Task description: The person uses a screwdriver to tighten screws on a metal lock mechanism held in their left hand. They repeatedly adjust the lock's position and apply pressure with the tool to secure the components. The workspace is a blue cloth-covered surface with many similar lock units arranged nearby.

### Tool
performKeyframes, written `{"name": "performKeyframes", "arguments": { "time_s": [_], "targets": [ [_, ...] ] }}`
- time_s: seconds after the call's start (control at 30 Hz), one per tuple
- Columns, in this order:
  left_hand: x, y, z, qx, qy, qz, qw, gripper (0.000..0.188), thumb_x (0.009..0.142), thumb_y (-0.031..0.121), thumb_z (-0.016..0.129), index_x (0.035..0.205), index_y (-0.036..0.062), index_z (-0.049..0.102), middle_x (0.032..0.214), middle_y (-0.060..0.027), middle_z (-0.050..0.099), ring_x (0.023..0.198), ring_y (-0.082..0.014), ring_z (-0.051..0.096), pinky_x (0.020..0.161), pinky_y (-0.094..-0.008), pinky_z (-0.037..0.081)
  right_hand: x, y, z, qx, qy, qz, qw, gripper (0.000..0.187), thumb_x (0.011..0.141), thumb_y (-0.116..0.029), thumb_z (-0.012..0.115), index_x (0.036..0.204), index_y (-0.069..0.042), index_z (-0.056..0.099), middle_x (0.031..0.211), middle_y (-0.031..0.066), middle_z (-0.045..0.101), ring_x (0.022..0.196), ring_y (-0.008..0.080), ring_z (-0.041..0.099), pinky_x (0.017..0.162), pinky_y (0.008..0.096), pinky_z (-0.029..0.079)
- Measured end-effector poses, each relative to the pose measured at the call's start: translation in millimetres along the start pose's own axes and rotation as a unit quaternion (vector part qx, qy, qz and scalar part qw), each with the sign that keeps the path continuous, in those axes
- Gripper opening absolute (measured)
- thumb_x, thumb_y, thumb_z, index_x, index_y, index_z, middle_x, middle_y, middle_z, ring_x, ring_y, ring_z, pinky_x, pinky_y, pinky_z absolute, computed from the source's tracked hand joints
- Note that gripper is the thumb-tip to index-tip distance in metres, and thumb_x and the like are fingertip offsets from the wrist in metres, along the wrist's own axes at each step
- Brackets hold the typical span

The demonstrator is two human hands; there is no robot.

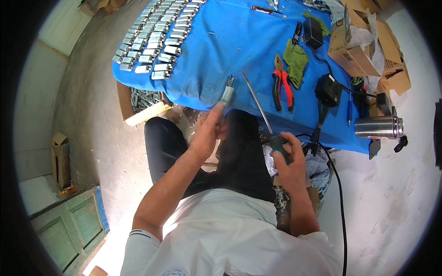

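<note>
Near the table's front edge, my left hand (211,125) pinches a small silver metal piece (227,94), boxy with a narrower end pointing away from me. Its lower end is hidden by the thumb and fingers. My right hand (292,158) is closed around the dark green handle of a screwdriver (276,143). The long thin shaft slants up and left, its tip a little to the right of the metal piece and apart from it. Rows of similar silver pieces (149,51) lie on the blue cloth (221,46) at the far left.
Red-and-black pliers (282,85), a green rag (296,62) and black power adapters (328,90) lie to the right. A steel flask (377,127) lies at the right corner, near cardboard boxes (352,50). A box of metal parts (142,100) stands below the table's left edge. A black cable (340,198) hangs down.
</note>
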State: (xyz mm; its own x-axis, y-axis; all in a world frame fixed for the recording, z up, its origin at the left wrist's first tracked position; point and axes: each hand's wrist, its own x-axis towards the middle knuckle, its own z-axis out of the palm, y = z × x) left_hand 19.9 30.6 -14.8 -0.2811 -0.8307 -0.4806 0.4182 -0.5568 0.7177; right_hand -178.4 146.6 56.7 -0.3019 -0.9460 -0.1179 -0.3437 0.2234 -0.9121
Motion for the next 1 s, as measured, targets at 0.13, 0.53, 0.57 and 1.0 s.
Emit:
{"name": "performKeyframes", "arguments": {
  "time_s": [0.13, 0.53, 0.57, 1.0],
  "targets": [
    [1.4, -2.2, -0.3, -0.007, -0.015, 0.002, 1.000, 0.049, 0.092, 0.053, 0.060, 0.070, 0.0127, 0.043, 0.062, -0.0009, 0.039, 0.053, -0.0118, 0.033, 0.053, -0.0268, 0.031, -9.9, -18.0, -32.2, -0.144, -0.049, -0.089, 0.984, 0.036, 0.080, -0.003, 0.067, 0.117, 0.000, 0.065, 0.104, 0.0162, 0.070, 0.093, 0.0234, 0.069, 0.083, 0.0317, 0.052],
    [0.7, -3.4, -5.1, -0.019, -0.035, -0.005, 0.999, 0.044, 0.090, 0.050, 0.066, 0.075, 0.0136, 0.048, 0.065, 0.0026, 0.041, 0.055, -0.0087, 0.038, 0.050, -0.0244, 0.029, -2.5, -46.8, -55.9, -0.191, -0.110, -0.163, 0.962, 0.039, 0.078, 0.000, 0.071, 0.116, 0.001, 0.066, 0.099, 0.0185, 0.070, 0.084, 0.0295, 0.069, 0.075, 0.0328, 0.053],
    [0.9, -3.2, -4.8, -0.015, -0.033, -0.004, 0.999, 0.043, 0.090, 0.050, 0.066, 0.075, 0.0136, 0.049, 0.065, 0.0026, 0.041, 0.055, -0.0087, 0.038, 0.050, -0.0244, 0.029, -0.7, -48.2, -55.3, -0.192, -0.111, -0.162, 0.961, 0.038, 0.078, -0.001, 0.071, 0.116, 0.001, 0.067, 0.098, 0.0184, 0.070, 0.084, 0.0294, 0.069, 0.075, 0.0326, 0.053],
    [4.3, 2.5, 1.3, 0.028, -0.037, -0.005, 0.999, 0.044, 0.094, 0.046, 0.061, 0.071, 0.0138, 0.043, 0.061, 0.0020, 0.037, 0.052, -0.0085, 0.033, 0.050, -0.0248, 0.029, 11.0, -75.2, -53.9, -0.230, -0.116, -0.136, 0.956, 0.036, 0.080, -0.003, 0.069, 0.116, 0.000, 0.067, 0.097, 0.0180, 0.070, 0.084, 0.0289, 0.069, 0.076, 0.0326, 0.053]
  ]
}}
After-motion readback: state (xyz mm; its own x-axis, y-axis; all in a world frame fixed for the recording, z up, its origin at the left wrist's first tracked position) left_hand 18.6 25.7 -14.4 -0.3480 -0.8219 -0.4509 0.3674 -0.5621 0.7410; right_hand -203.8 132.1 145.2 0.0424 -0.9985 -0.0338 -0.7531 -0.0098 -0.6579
